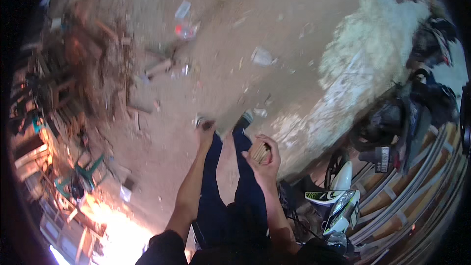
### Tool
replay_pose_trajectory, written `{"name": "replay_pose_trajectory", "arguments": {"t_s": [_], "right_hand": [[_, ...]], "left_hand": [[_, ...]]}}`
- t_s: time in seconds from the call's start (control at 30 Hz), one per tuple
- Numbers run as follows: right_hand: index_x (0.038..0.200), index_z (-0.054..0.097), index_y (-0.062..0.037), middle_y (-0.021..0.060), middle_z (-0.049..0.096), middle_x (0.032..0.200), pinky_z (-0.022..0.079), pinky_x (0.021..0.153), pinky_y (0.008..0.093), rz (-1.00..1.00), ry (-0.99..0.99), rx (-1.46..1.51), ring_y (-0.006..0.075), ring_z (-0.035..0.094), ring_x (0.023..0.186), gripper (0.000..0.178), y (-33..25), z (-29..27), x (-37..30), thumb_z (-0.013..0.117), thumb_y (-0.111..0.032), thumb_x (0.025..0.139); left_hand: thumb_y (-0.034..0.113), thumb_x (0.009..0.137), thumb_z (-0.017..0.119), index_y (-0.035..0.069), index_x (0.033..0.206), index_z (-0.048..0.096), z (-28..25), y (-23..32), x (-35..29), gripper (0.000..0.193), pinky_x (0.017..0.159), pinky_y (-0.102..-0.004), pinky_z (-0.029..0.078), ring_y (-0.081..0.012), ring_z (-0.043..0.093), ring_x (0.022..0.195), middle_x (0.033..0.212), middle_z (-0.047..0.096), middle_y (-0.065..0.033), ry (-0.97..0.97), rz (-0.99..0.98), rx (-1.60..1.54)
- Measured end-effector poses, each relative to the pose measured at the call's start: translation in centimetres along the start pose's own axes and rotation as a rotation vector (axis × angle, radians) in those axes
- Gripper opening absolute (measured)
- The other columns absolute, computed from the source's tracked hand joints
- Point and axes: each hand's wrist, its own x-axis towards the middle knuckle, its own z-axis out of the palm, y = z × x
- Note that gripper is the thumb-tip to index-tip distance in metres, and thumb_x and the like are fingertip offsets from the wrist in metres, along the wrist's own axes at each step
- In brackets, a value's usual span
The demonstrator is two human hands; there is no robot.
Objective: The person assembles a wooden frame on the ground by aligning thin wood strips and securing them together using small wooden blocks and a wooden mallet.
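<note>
Over the packed brown dirt floor (176,88), both bare hands hung in front of the person's dark navy trousers (211,181), well apart from each other.

Right hand (268,164): fingers and thumb wrapped about a small tan bundle of thin, wood-like strips (258,152), gripping it from its two sides, ribbed face partly exposed. Bundle location: beside the right leg, off the ground. Material judged from colour and ribbing only.

Left hand (206,131): near the left shoe in this view. A dark brown patch showed at its fingers; whether held object or shadow, not resolved. Grip state could not be told.

Progress, as judged: pick-up of the bundle was done; it was securely in hand, not yet set down, and its strips appeared unseparated. The left hand was not touching it. Anything left beyond release could not be read from this view.

Surroundings: crumpled whitish plastic scrap (263,56) on the dirt ahead; heaped brown timber pieces (61,93) to the left; green chair-like frame (91,172) near strong orange-white glare at lower left; white motorcycle with black-and-yellow trim (341,211) at lower right.
</note>
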Motion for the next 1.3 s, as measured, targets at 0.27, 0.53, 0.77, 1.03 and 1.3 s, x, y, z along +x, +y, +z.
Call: {"name": "replay_pose_trajectory", "arguments": {"t_s": [0.27, 0.53, 0.77, 1.03, 1.3], "right_hand": [[0.140, 0.045, -0.0041, 0.0141, 0.064, 0.129, 0.050, 0.105, 0.0371, -0.559, 0.169, 0.114, 0.0244, 0.062, 0.124, 0.085, -27.0, -7.8, 4.3, 0.091, 0.002, 0.070], [0.150, 0.037, -0.0052, 0.0104, 0.063, 0.129, 0.055, 0.088, 0.0343, -0.458, -0.033, 0.683, 0.0208, 0.066, 0.099, 0.103, -38.0, -10.0, 14.4, 0.094, -0.005, 0.064], [0.151, 0.035, -0.0087, 0.0102, 0.060, 0.131, 0.055, 0.066, 0.0262, -0.303, -0.346, 1.092, 0.0160, 0.066, 0.081, 0.105, -45.3, -9.3, 26.5, 0.097, -0.015, 0.066], [0.140, 0.044, -0.0101, 0.0077, 0.061, 0.126, 0.055, 0.077, 0.0265, -0.357, -0.298, 1.066, 0.0148, 0.065, 0.095, 0.066, -56.1, -9.6, 41.9, 0.082, -0.028, 0.088], [0.131, 0.055, -0.0134, 0.0095, 0.066, 0.120, 0.056, 0.086, 0.0431, 0.013, -0.214, 1.182, 0.0256, 0.068, 0.105, 0.039, -62.6, -12.2, 58.6, 0.049, -0.044, 0.107]], "left_hand": [[-0.004, 0.083, 0.076, -0.002, 0.103, 0.068, -10.4, 19.6, -2.5, 0.022, 0.087, -0.0301, 0.055, -0.0167, 0.069, 0.093, 0.103, 0.073, -0.0099, 0.040, 0.256, -0.065], [0.010, 0.084, 0.080, -0.002, 0.090, 0.064, -16.4, 12.0, -7.6, 0.021, 0.070, -0.0315, 0.051, -0.0145, 0.059, 0.074, 0.082, 0.065, -0.0039, 0.448, -0.102, 0.137], [0.022, 0.085, 0.081, -0.002, 0.091, 0.068, -7.9, 18.0, -3.4, 0.028, 0.072, -0.0367, 0.053, -0.0207, 0.065, 0.080, 0.086, 0.069, -0.0102, 0.085, -0.518, 0.607], [0.034, 0.083, 0.081, -0.002, 0.097, 0.075, 3.2, 43.9, 29.8, 0.038, 0.076, -0.0427, 0.056, -0.0293, 0.073, 0.089, 0.095, 0.076, -0.0188, 0.171, 0.073, 0.385], [0.017, 0.085, 0.080, -0.002, 0.104, 0.074, 16.4, 91.2, 43.9, 0.027, 0.081, -0.0350, 0.055, -0.0203, 0.071, 0.088, 0.096, 0.076, -0.0131, 0.256, 0.594, 0.201]]}}
